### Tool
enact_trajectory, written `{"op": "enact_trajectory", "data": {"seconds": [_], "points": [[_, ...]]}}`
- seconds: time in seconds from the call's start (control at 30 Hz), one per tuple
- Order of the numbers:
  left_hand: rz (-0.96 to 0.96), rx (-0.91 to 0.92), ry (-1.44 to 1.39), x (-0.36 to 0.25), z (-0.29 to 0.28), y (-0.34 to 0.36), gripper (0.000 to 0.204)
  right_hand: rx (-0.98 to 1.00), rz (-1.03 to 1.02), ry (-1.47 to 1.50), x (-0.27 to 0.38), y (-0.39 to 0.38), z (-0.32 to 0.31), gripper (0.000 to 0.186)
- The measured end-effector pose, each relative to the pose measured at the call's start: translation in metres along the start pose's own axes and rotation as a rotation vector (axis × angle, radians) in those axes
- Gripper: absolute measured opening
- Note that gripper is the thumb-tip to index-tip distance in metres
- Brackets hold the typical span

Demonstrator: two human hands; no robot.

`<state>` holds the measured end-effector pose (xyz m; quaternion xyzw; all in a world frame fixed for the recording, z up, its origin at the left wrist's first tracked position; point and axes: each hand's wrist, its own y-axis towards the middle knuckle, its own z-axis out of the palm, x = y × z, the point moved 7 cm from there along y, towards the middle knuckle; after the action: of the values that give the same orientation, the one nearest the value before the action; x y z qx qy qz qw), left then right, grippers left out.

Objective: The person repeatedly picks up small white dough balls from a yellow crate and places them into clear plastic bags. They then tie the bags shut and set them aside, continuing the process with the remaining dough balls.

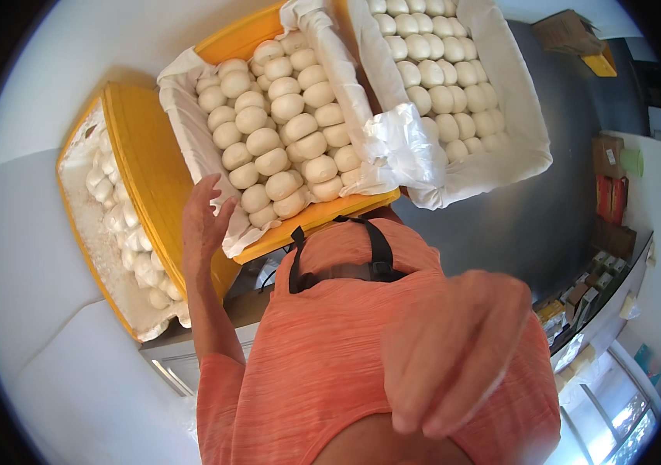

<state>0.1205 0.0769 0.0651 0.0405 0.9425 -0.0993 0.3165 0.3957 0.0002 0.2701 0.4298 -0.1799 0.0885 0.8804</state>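
Observation:
My left hand [208, 213] is at the left side of a yellow crate [330, 219] lined with white cloth [183, 108]. Its fingers are apart and slightly curled, close to the cloth, with nothing seen in them. Rows of round white dough buns [272, 161] fill the crate in stacked layers. My right hand [454, 349] is raised near the camera, in front of my orange shirt. It is blurred, with its fingers pointing down, and its palm side is hidden. A crumpled clear plastic bag [404, 146] lies at the crate's right edge.
Right of the crate stands a second cloth-lined container [532, 124] of buns [454, 74]. A tilted yellow crate [141, 163] stands at the left, beside paler lumps of dough [125, 217] on a floury surface. Cardboard boxes [608, 155] line the far right, beyond a dark floor [493, 225].

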Motion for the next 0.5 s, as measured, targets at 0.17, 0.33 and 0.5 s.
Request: {"op": "enact_trajectory", "data": {"seconds": [0.17,0.33,0.5], "points": [[0.194,0.21,-0.056,-0.085,0.07,0.028,0.046,-0.178,0.106,-0.088,0.04,-0.024,-0.018,0.02],[0.265,0.304,-0.045,-0.111,0.116,0.033,0.046,-0.069,0.041,-0.287,0.066,-0.031,-0.031,0.011],[0.206,0.4,-0.067,-0.124,0.134,0.027,0.043,-1.244,0.691,-1.075,0.064,-0.226,-0.211,0.019]]}}
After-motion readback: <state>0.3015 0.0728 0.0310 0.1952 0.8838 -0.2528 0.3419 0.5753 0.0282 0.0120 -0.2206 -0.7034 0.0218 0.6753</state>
